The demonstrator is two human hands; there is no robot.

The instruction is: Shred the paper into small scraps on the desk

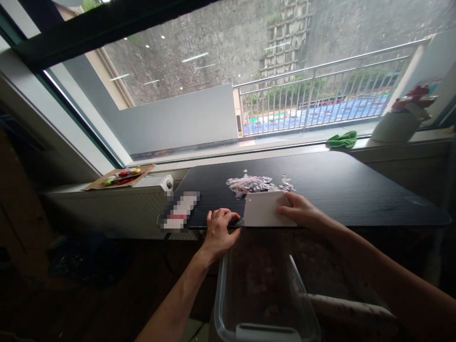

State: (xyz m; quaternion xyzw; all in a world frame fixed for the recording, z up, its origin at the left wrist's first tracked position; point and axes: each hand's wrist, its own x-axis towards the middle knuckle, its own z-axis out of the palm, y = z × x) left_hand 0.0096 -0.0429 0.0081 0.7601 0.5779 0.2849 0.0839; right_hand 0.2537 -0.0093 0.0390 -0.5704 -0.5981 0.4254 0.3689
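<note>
A thin white card [265, 209] with a small hole near one corner stands at the front edge of the dark table [320, 175]. My right hand [297, 209] grips its right side, thumb and fingers pinched on it. Just beyond the card lies a heap of small white and pinkish paper scraps [249, 184]. My left hand [223, 228] rests at the table edge to the left of the card, fingers bent and thumb apart, with nothing visibly held. Below the edge, a clear plastic bin [221, 304] has some scraps dimly visible inside.
A blurred-out flat object [180, 211] lies at the table's left end. Beyond it, a radiator [156, 183] carries cardboard with colourful items [123, 176]. On the windowsill are a green cloth [342, 139] and a pale container [395, 124]. A large window borders the table's far side.
</note>
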